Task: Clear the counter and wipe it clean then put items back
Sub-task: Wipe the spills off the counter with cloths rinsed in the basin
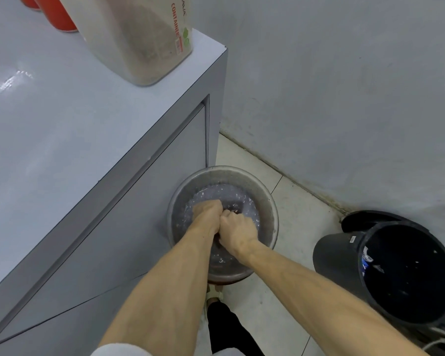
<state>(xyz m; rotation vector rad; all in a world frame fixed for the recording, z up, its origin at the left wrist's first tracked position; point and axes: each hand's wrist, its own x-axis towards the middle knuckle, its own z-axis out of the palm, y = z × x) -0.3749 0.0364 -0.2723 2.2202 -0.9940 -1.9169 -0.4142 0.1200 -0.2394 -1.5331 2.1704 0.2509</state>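
A metal basin of rippling water stands on the floor beside the cabinet. Both my hands are down in it, pressed together over the water. My left hand and my right hand have their fingers curled round a dark cloth, of which only a small reddish-dark bit shows between them. The pale grey counter lies up and to the left, with a wet shine near its left edge.
A clear plastic container of grain stands near the counter's far corner, with red containers behind it. A black bin with its lid open stands on the tiled floor at the right. A grey wall rises behind.
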